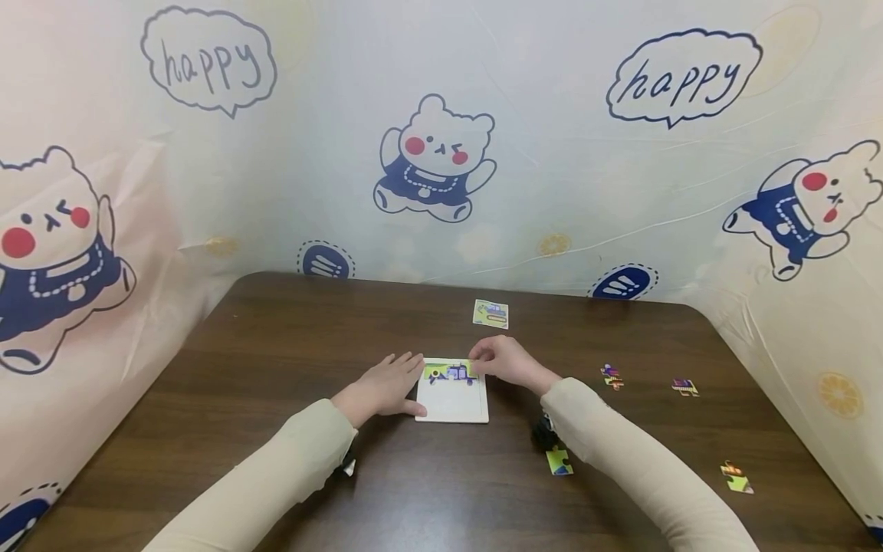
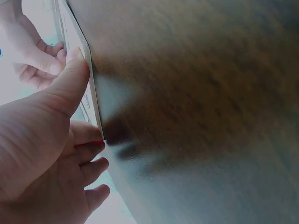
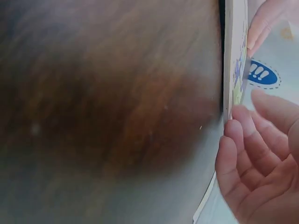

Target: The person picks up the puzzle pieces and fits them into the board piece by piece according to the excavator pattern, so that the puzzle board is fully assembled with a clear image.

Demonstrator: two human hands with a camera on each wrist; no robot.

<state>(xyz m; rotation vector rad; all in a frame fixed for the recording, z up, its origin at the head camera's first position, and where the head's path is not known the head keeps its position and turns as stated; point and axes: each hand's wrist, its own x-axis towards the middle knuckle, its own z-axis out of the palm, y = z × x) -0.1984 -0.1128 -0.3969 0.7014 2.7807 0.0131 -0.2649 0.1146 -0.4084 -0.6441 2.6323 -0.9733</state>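
Spreading its thumb and fingers wide, the left hand (image 1: 382, 389) is resting along the left edge of the white puzzle tray (image 1: 451, 404), its thumb touching near the near-left corner and its fingers reaching the far-left one. The right hand (image 1: 507, 359) is touching the tray's far-right corner with loosely bent fingers, leaving only a narrow gap to the thumb. The tray is lying near the middle of the dark wooden table (image 1: 207, 383). Joined pieces (image 1: 448, 372) are running along its far edge, showing a purple vehicle on green, while the white floor is showing nearer. Beyond it, towards the table's far edge, a picture card (image 1: 490, 314) is lying. Towards the right edge, a purple-and-orange piece (image 1: 611, 376), a small flat piece (image 1: 685, 387) and an orange-and-green piece (image 1: 736, 477) are lying well apart. A green-and-blue piece (image 1: 559, 461) is lying beside the right sleeve (image 1: 635, 452), nearer the table's near edge than the tray.
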